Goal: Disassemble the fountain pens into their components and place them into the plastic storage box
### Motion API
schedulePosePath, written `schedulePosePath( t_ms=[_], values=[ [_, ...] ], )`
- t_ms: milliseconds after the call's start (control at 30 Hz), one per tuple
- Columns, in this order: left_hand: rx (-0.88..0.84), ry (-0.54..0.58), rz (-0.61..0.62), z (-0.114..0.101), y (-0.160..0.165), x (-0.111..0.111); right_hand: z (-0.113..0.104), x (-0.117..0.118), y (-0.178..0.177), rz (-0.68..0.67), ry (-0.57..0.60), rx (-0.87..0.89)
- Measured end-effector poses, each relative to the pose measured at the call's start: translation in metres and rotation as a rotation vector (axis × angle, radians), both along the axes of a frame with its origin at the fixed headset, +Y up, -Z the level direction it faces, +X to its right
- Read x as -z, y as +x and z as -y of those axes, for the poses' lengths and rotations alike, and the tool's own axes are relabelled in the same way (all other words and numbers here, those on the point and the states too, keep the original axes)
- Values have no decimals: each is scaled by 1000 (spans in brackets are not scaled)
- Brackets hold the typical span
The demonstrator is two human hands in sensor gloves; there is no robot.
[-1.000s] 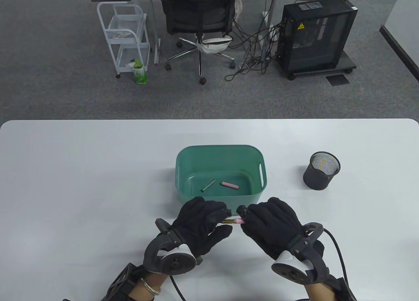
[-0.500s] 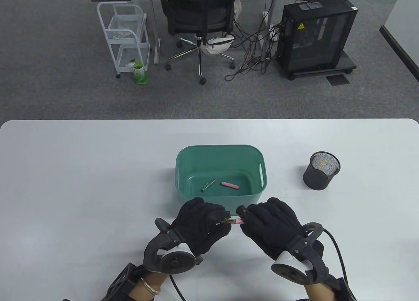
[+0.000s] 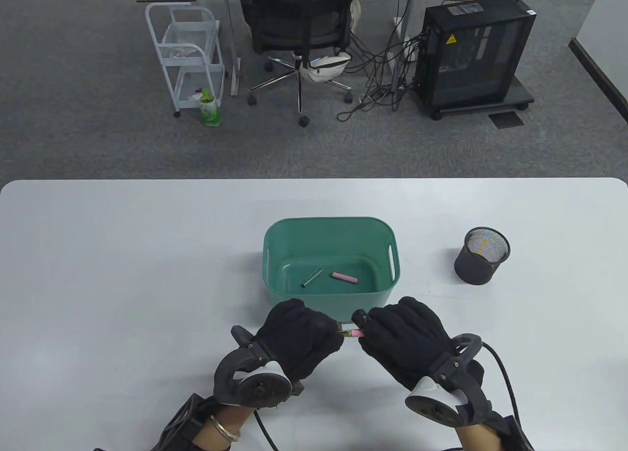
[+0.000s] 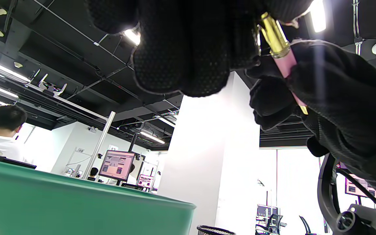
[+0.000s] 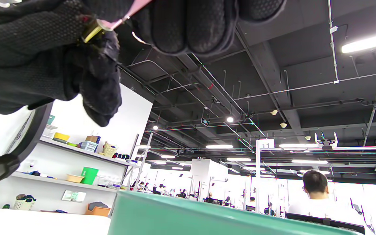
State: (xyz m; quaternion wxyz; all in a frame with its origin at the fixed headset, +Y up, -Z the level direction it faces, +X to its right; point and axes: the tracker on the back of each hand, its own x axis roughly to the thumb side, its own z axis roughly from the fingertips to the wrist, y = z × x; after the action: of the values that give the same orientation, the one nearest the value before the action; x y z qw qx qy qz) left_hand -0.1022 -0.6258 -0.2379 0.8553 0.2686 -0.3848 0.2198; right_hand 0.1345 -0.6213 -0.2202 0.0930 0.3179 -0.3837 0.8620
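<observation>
Just in front of the green plastic storage box [image 3: 392, 279] I hold a pink fountain pen [image 3: 354, 333] with a gold section between both hands. My left hand [image 3: 314, 335] grips the gold end [image 4: 274, 36], its fingers curled over it. My right hand [image 3: 380, 331] grips the pink barrel [image 4: 289, 63]. Most of the pen is hidden by the gloves. Inside the box lie a pink pen part [image 3: 343, 277] and a thin gold-green part [image 3: 311, 277]. In the right wrist view the pen's gold ring [image 5: 93, 31] shows between the two gloves.
A black mesh pen cup [image 3: 482, 255] stands to the right of the box on the white table [image 3: 122, 274]. Beyond the table's far edge are an office chair [image 3: 299, 24], a white trolley [image 3: 186, 53] and a computer case [image 3: 473, 53].
My left hand has closed further over the pen's gold end, so less of the gold shows. The hands have moved slightly closer together. The parts in the box have not moved.
</observation>
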Motion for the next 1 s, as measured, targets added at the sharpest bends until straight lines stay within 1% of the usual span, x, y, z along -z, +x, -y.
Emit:
schedulePosePath(
  t_ms=[467, 1000],
  values=[
    [2, -10, -8, 0, -2, 1, 0, 1, 0, 5, 1, -2],
    [16, 21, -17, 0, 0, -2, 0, 3, 2, 18, 3, -1]
  ],
)
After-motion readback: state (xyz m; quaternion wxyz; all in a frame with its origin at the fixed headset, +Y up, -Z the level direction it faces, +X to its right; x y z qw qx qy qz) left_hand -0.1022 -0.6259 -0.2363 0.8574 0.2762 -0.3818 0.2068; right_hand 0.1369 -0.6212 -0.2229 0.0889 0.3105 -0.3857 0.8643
